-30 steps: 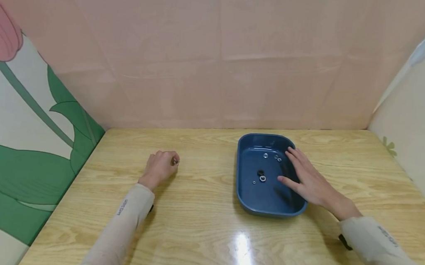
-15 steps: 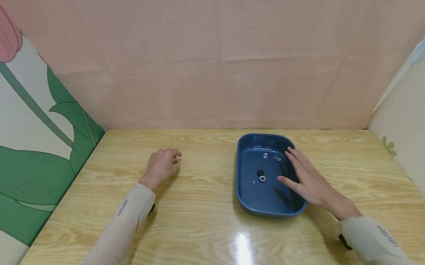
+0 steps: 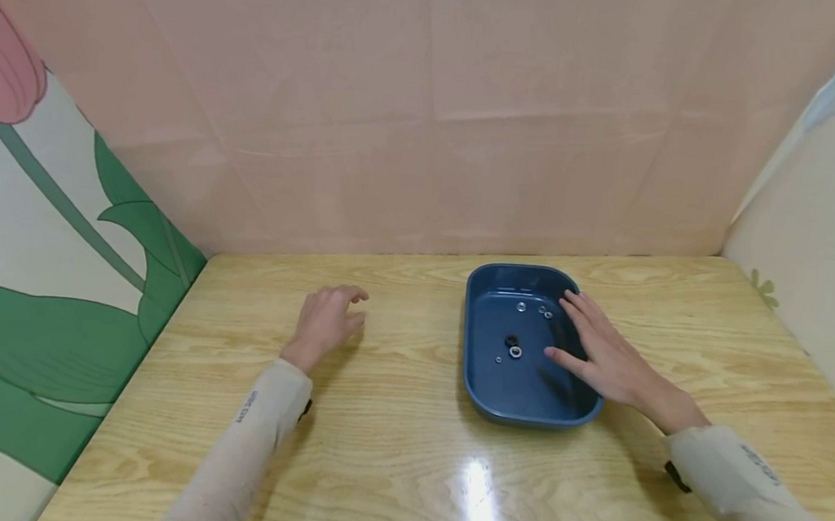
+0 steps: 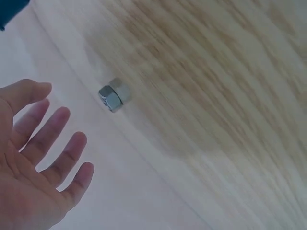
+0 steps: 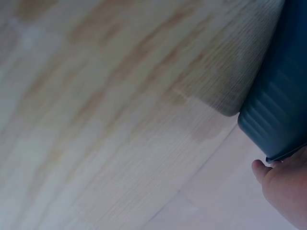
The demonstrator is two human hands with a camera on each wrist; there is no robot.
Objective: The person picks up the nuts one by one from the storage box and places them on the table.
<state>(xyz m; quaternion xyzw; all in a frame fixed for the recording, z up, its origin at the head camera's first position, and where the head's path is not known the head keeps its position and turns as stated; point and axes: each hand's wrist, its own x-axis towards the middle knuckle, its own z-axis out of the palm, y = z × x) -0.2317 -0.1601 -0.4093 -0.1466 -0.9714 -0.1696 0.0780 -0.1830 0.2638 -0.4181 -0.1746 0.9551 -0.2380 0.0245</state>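
My left hand (image 3: 324, 319) hovers low over the left part of the table, thumb and fingers spread apart with nothing between them. In the left wrist view a silver hex nut (image 4: 111, 98) is at the wooden table, just beyond the fingertips of that hand (image 4: 45, 158). From the head view the hand hides this nut. My right hand (image 3: 604, 357) lies across the right rim of a deep blue tray (image 3: 477, 392), its fingers straight and spread. Inside the tray lie several small rings or nuts, among them a silver one (image 3: 516, 352) and a black one (image 3: 512, 341).
The light wooden table (image 3: 390, 422) runs back to a pink cloth wall (image 3: 428, 130). Patterned panels stand at both sides, with a green leaf print (image 3: 35, 345) on the left one. In the right wrist view the tray's outer wall (image 5: 278, 96) shows.
My left fingers have opened from their pinch and let go of the small nut, and the hand has shifted slightly right and away from me. The right hand and tray have stayed put.
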